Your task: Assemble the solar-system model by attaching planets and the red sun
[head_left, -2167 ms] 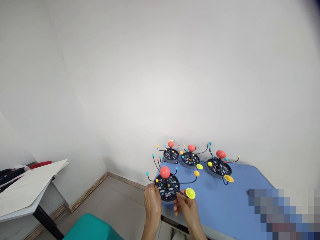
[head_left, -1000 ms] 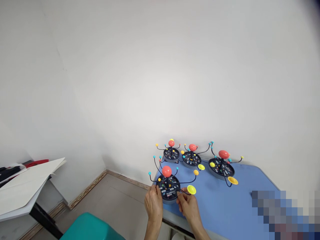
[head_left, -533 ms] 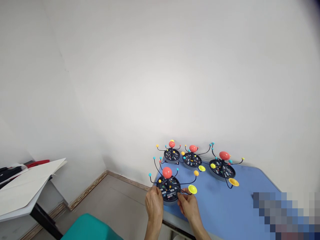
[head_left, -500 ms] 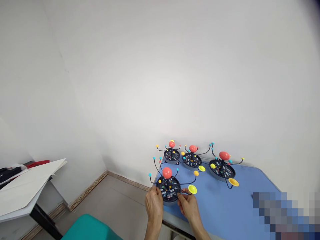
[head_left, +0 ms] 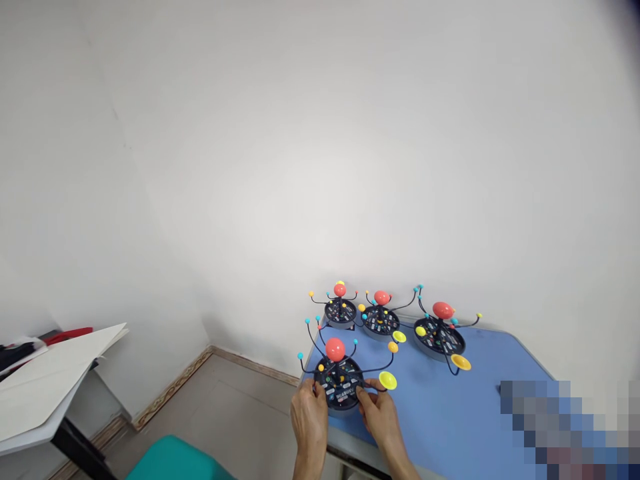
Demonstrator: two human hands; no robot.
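Between my two hands is a solar system model (head_left: 345,399) with a round black printed base, a red ball in the middle and small coloured balls on curved black arms. My left hand (head_left: 309,410) grips the left rim of its base, fingers closed. On the right side of the rim, my right hand (head_left: 379,408) pinches the base between thumb and fingers, close under a yellow dish-shaped piece (head_left: 387,381). The model is at the near left edge of the blue table (head_left: 415,413); whether its base touches the top I cannot tell.
Three similar models stand along the wall: one at the back left (head_left: 341,313), one in the middle (head_left: 381,323) and one at the right (head_left: 439,340). A blurred-out patch (head_left: 560,427) covers the lower right. A teal stool (head_left: 175,460) and a white-topped table (head_left: 55,387) are at left.
The held model has turned slightly and shifted a little toward me in both hands. The other models appear slightly further left as the view moves.
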